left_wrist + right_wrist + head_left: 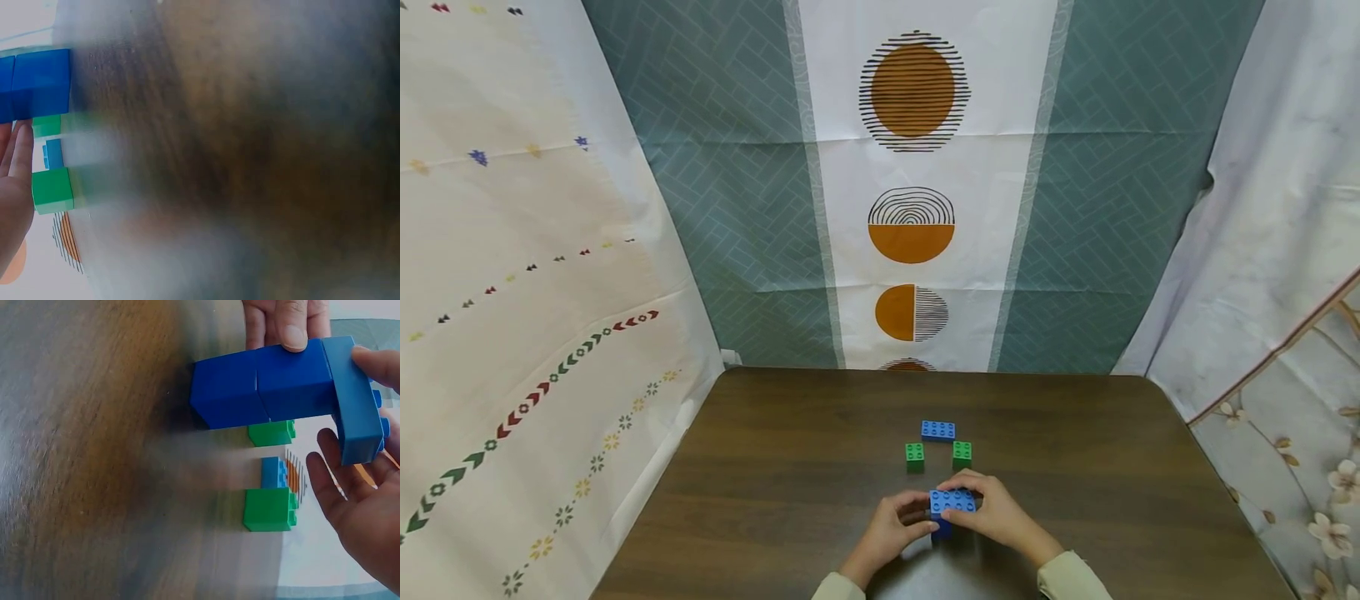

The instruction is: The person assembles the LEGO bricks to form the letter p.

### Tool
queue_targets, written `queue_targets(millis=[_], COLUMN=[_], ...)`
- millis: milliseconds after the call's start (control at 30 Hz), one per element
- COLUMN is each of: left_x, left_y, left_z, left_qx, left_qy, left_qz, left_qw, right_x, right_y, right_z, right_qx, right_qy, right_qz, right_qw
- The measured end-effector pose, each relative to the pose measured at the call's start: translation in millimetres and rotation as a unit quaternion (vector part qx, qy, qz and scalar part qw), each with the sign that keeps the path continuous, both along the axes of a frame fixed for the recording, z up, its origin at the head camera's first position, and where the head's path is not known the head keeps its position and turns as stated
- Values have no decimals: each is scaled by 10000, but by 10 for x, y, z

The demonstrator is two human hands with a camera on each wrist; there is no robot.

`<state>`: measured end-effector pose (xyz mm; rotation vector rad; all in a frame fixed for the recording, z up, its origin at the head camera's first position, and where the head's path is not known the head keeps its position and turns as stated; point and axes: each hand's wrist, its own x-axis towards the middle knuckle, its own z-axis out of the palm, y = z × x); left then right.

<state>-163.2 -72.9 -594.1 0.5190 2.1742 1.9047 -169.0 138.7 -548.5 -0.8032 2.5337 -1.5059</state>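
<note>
Two dark blue square bricks [292, 382] stand stacked upright on the table, and a lighter blue eight-stud brick [952, 500] lies across their top, overhanging toward the right. My left hand [889, 527] holds the dark blue column from the left, its thumb against the upper square brick in the right wrist view. From the right, my right hand [1000, 512] pinches the lighter brick between thumb and fingers, with other fingers spread below the overhang. In the left wrist view the column [42, 81] shows at the left edge, above the left fingers.
Beyond the hands, one green brick [914, 458] sits at left and another green brick [962, 454] at right. A loose blue brick [937, 431] lies just behind them. The brown wooden table [775, 483] meets hanging patterned cloths [760, 250] at its back and sides.
</note>
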Motion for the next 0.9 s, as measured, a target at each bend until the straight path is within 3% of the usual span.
queue_targets(millis=[233, 567, 900], left_x=[8, 36, 29], left_y=[0, 24, 31], left_z=[-11, 53, 49], left_qx=[33, 236, 165], left_qy=[-54, -70, 31], left_qz=[-9, -1, -27], left_qw=[10000, 9997, 9999], right_x=[49, 51, -19], right_y=[-11, -5, 114], right_z=[97, 65, 91], right_qx=[125, 49, -73], right_qy=[126, 141, -440], right_qz=[-30, -173, 270], right_qw=[9998, 9997, 9986])
